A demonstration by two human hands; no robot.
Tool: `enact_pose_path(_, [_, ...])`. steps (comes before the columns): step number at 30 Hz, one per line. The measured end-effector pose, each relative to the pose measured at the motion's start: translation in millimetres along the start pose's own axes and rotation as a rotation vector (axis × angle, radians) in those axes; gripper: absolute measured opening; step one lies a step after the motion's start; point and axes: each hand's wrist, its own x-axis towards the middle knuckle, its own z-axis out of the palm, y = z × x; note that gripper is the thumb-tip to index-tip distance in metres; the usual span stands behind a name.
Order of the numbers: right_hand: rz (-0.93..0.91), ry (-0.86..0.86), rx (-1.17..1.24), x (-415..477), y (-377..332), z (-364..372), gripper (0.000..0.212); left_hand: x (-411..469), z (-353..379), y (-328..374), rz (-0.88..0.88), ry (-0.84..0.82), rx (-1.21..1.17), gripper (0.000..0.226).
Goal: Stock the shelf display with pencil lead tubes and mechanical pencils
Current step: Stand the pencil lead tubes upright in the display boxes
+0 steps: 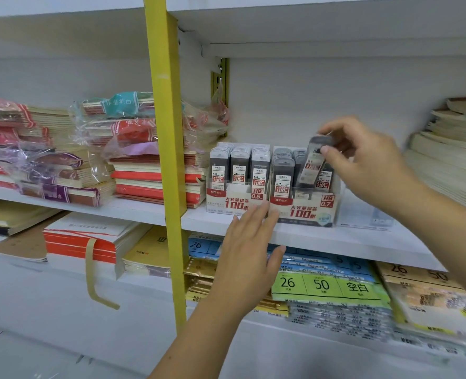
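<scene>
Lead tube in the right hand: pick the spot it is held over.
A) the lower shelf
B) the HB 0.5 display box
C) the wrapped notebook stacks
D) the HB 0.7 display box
D: the right hand pinches the tilted lead tube by its top end, directly above the HB 0.7 display box.

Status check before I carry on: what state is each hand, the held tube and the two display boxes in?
right hand, pinching the lead tube by its top.
lead tube, tilted, lower end inside the 0.7 box.
left hand, open, fingers straight, at the boxes' fronts.
0.5 box, front row full, tubes upright.
0.7 box, partly filled, front middle gap.
</scene>
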Motion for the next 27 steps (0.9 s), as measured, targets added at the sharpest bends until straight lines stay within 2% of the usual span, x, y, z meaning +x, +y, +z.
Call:
enact_pose_path(3, [0.130,-0.151,0.001,5,8,7,0.024,0,4,-2,0.020,-0.024,0.034,0.065])
enact_pose_path(5, [0.167,-0.174,-0.002,7,11,12,0.020,0,6,-4,0.023,-0.018,0.033,0.065])
enact_pose_path(8, [0.133,-0.153,-0.209,7,15,19,0.018,0,7,-7,0.035,-0.017,0.022,0.064])
enact_pose_path(11, [0.129,-0.129,-0.368,2,16,20,0.032,-1,7,-9,0.038,-0.028,0.005,0.064])
enact_pose_path(13, [0.102,-0.099,-0.377,-9,14,20,0.041,-5,7,-11,0.040,-0.018,-0.014,0.062])
enact_pose_path(15, [0.036,0.022,-0.274,-32,7,18,0.039,-13,5,-12,0.042,0.019,-0.027,0.058])
enact_pose_path(17, [-0.001,0.136,-0.070,-68,1,18,0.030,-27,2,-11,0.035,0.084,-0.062,0.050])
enact_pose_path(19, [0.079,0.120,0.197,-109,-2,25,0.026,-46,2,-14,-0.015,0.100,-0.127,0.043])
enact_pose_path(20, [0.162,0.078,0.305,-131,-1,32,0.027,-58,6,-16,-0.050,0.050,-0.167,0.041])
enact_pose_path(22, [0.348,-0.038,0.398,-176,10,52,0.030,-87,21,-27,-0.136,-0.194,-0.211,0.040])
enact_pose_path(25, [0.636,-0.329,0.359,-253,37,93,0.035,-143,50,-45,-0.309,-0.633,-0.146,0.050])
enact_pose_path(27, [0.812,-0.525,0.298,-309,55,119,0.039,-182,77,-54,-0.401,-0.792,-0.140,0.054])
